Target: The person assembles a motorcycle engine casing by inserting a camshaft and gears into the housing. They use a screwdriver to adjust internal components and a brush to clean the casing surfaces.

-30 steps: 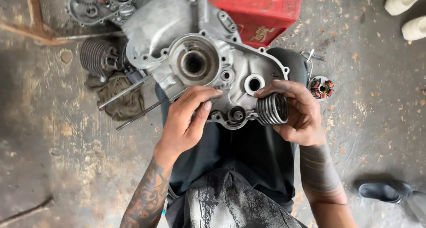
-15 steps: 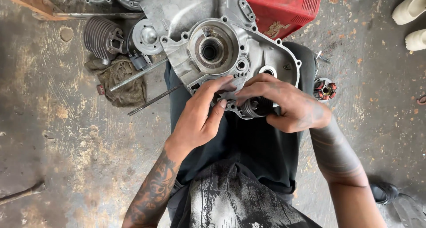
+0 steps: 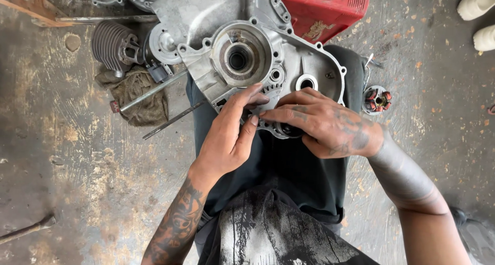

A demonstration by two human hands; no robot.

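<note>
A grey aluminium engine crankcase (image 3: 227, 22) rests against my lap, its round bearing bore (image 3: 238, 60) facing up. My left hand (image 3: 229, 136) lies on the casing's near edge, fingers pressed against it. My right hand (image 3: 322, 123) covers a ribbed round metal gear part (image 3: 281, 131) at the casing's lower rim and grips it; most of that part is hidden under the fingers. The fingertips of both hands meet over the same spot.
A finned cylinder (image 3: 111, 45) and a dirty rag (image 3: 136, 92) with two long metal rods (image 3: 149, 92) lie left on the concrete floor. A red box (image 3: 325, 7) stands behind the casing. A small stator coil (image 3: 376, 100) lies right. White shoes (image 3: 477, 17) are top right.
My right hand has carried the ribbed round part from the casing's right side onto its lower rim. My left hand has closed in beside it. The camera has moved nearer.
</note>
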